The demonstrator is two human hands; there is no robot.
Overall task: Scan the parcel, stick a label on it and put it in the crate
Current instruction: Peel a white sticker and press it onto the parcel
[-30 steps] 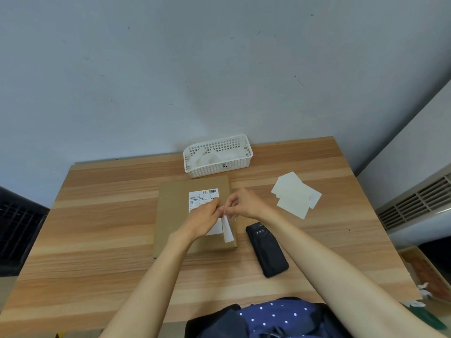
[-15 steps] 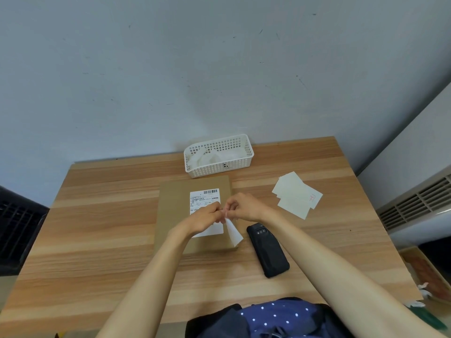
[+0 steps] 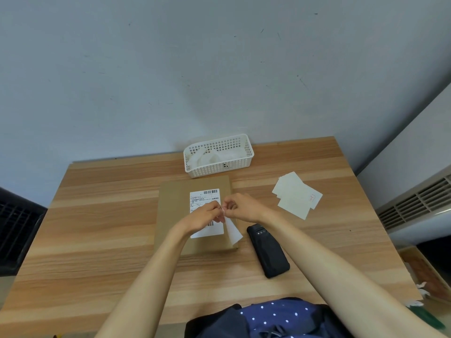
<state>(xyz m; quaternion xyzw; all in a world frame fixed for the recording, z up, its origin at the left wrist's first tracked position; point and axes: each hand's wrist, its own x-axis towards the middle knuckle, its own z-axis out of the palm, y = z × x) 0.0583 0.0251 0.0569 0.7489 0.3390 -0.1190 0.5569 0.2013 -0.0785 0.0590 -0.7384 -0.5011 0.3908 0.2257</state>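
A flat brown cardboard parcel (image 3: 174, 211) lies on the wooden table (image 3: 102, 230), with a white shipping label with barcodes (image 3: 204, 196) stuck on its top. Above the parcel's right side, my left hand (image 3: 204, 214) and my right hand (image 3: 240, 206) meet fingertip to fingertip, both pinching a small white label (image 3: 233, 231) that hangs down between them. A black handheld scanner (image 3: 268, 253) lies just right of the parcel. The white perforated crate (image 3: 195, 170) stands behind the parcel and holds crumpled white paper.
A loose pile of white labels (image 3: 294, 195) lies at the right of the table. A radiator grille (image 3: 415, 203) is off the table's right edge and a dark slatted object (image 3: 14, 228) off its left edge. The wall rises directly behind the table.
The hanging white label has swung lower and to the right between my fingertips. Both hands stay together over the parcel, barely shifted.
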